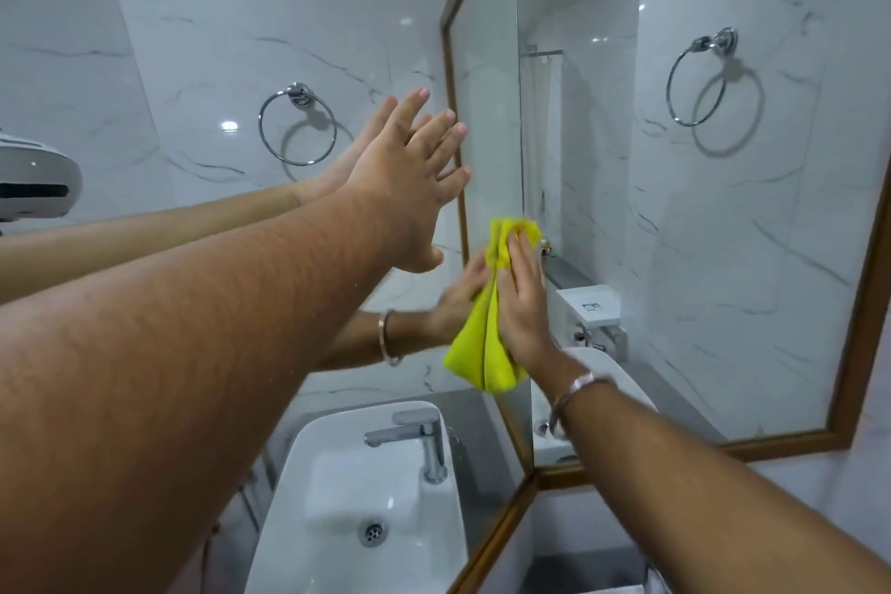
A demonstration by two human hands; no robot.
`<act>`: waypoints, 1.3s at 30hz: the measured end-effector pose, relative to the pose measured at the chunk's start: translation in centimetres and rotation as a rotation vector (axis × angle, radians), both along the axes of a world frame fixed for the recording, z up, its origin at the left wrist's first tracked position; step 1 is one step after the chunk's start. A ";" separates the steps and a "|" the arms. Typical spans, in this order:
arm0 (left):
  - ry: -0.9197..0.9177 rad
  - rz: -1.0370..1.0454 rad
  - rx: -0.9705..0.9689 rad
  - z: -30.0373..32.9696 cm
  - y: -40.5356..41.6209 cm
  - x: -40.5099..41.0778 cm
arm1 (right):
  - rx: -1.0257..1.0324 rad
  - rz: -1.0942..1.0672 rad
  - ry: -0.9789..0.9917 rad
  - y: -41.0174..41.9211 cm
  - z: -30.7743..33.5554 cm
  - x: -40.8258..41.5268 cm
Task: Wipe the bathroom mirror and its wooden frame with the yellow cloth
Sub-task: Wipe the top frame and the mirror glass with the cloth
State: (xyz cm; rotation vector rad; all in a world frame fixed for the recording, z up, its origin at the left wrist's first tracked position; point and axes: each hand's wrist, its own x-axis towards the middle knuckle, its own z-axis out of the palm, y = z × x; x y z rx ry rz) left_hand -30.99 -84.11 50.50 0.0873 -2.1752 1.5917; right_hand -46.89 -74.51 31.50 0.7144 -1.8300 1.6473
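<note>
The left hand (410,174) is open, fingers spread and straight, palm laid flat toward the mirror (487,135) beside the frame's (453,111) upright edge; it holds nothing. Lower and to its right, the right hand (523,304) presses the yellow cloth (482,352) against the glass, fingers extended over the bunched fabric, whose lower end hangs loose below the palm. A bangle (573,396) circles the right wrist. The cloth sits low on the mirror, near the corner where two framed panes meet. Both arms are doubled in the glass. Below, a white sink (347,506) with a chrome tap (414,434) shows. A towel ring (699,77) hangs on the marble wall.
</note>
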 end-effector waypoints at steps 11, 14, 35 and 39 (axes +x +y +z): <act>0.010 -0.004 -0.034 0.0 -0.1 -0.4 | -0.102 0.210 -0.911 0.1 -21.8 4.7; 0.015 0.000 -0.032 -0.1 -0.1 -0.6 | -0.165 0.141 -0.664 0.3 -15.2 2.5; 0.008 0.025 0.018 -0.1 0.4 -0.5 | -0.042 0.106 -0.195 1.5 2.2 1.6; 0.039 -0.025 0.031 -0.4 0.5 -0.3 | 0.103 0.010 0.148 1.9 11.0 0.3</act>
